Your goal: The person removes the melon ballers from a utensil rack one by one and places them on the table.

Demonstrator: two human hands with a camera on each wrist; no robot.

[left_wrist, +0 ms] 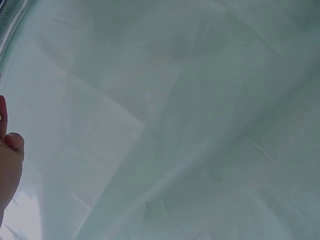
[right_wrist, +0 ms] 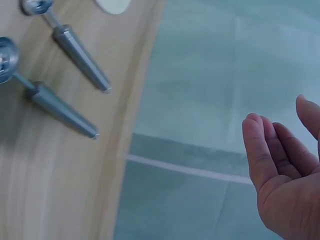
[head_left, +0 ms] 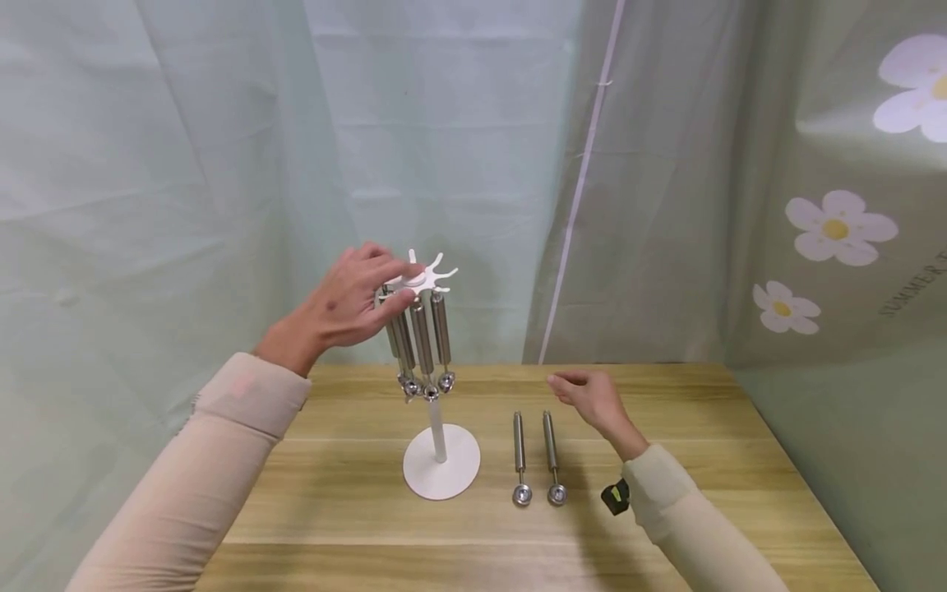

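A white stand [head_left: 438, 427] with a round base and a star-shaped top [head_left: 429, 275] stands on the wooden table [head_left: 666, 526]. Three metal scoops [head_left: 423, 341] hang from the top. My left hand [head_left: 353, 302] reaches in from the left; its straight fingertips touch the star top and its thumb lies by the leftmost handle. In the left wrist view only a fingertip [left_wrist: 9, 150] shows. Two more scoops [head_left: 521, 456] [head_left: 552, 456] lie side by side right of the base, also in the right wrist view [right_wrist: 75, 50] [right_wrist: 60, 107]. My right hand [head_left: 592, 396] [right_wrist: 280, 170] hovers just beyond them, loosely curled and holding nothing.
Pale green cloth [head_left: 444, 123] hangs close behind the table; a flowered sheet [head_left: 836, 230] covers the right side. A small black and yellow device [head_left: 614, 497] sits at my right wrist. The table's back edge [head_left: 636, 367] runs just behind the stand.
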